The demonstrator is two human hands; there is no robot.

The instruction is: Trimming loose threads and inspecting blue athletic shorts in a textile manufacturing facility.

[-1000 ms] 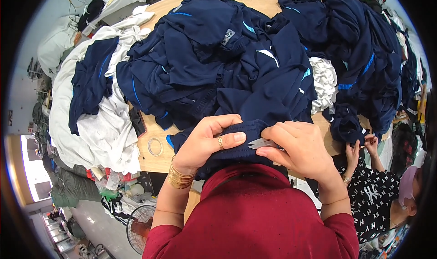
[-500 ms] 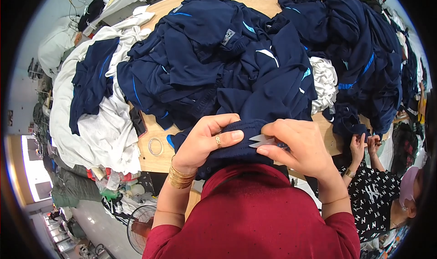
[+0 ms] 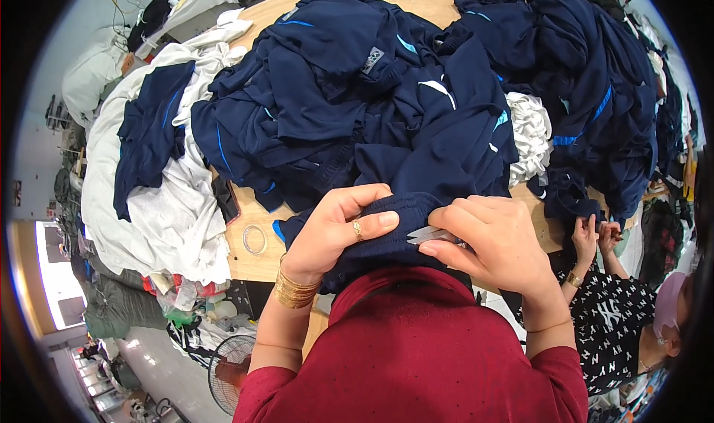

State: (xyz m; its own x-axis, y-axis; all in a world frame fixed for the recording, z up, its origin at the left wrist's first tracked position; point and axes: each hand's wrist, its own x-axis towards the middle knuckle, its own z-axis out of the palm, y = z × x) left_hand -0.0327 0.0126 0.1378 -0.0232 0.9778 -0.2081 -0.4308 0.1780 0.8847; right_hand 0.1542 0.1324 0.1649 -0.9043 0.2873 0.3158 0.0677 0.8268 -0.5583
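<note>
A navy garment with a gathered, stitched waistband [image 3: 398,216] lies bunched at the near table edge, close to my body. My left hand [image 3: 338,226] grips this band, thumb on top and fingers folded behind it. Held in my right hand [image 3: 487,233] is a pair of thread snips [image 3: 430,235], its pointed blades lying close together over the band and aimed left. The rest of the snips is hidden by my fingers. A large heap of navy garments [image 3: 312,95] with blue and white trim rises just beyond both hands.
White cloth [image 3: 163,237] with a navy piece [image 3: 152,125] on it covers the left side. A clear ring [image 3: 254,239], perhaps a tape roll, rests on the wooden table [image 3: 242,263]. White strips [image 3: 529,136] lie right of the heap. A co-worker [image 3: 602,311] handles navy cloth at right.
The snips' blades have come together from a spread position, and the fingers of my right hand have squeezed inward. My left hand keeps its hold on the waistband.
</note>
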